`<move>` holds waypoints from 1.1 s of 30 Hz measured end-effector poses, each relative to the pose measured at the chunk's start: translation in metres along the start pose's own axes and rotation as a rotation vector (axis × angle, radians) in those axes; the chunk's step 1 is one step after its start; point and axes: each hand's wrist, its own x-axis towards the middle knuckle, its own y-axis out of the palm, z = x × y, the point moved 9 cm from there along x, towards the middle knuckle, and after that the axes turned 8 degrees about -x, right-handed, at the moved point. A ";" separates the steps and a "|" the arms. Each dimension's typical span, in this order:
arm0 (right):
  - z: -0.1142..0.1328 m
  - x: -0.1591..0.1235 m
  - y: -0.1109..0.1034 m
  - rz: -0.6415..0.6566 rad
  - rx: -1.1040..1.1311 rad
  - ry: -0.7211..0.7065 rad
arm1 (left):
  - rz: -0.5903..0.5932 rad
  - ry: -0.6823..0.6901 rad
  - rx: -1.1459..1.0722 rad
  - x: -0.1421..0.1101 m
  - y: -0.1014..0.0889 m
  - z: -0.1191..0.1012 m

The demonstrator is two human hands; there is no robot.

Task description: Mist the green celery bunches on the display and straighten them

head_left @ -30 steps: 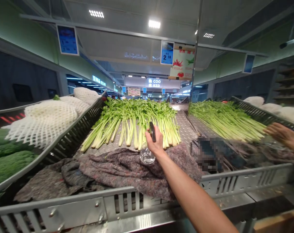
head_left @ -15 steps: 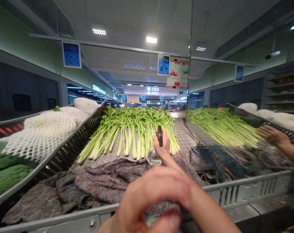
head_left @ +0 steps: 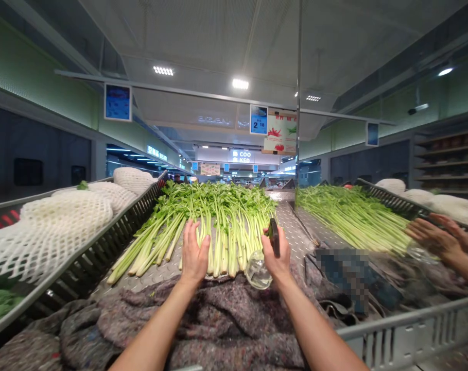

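Bunches of celery [head_left: 218,221] lie side by side on a grey textured metal shelf [head_left: 293,226], leafy tops away from me and pale stalk ends toward me. Over the stalks at left centre is my left hand [head_left: 194,255], its fingers extended and apart with nothing in them; whether it touches the celery I cannot tell. At the right end of the row, my right hand [head_left: 276,255] grips what looks like a clear spray bottle [head_left: 258,271] with a black top. Its rounded clear body tilts out to the left of the hand, above a crumpled grey-brown cloth [head_left: 234,314].
A dark slatted divider [head_left: 90,252] runs along the left, beyond it vegetables in white foam netting [head_left: 69,211] and green broccoli [head_left: 2,304]. On the right a mirror [head_left: 345,216] reflects the celery and hands. Price signs [head_left: 259,119] hang above.
My left hand has come in from below and reached forward over the celery. My right hand has moved to the right with the spray bottle. The view has tilted upward.
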 end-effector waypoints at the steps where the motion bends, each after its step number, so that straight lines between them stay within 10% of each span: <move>1: -0.002 0.002 -0.001 0.006 0.001 0.012 | 0.013 -0.005 0.000 -0.003 0.001 0.003; 33: -0.015 0.004 -0.012 -0.051 -0.043 0.030 | 0.057 -0.077 -0.008 -0.010 0.000 0.019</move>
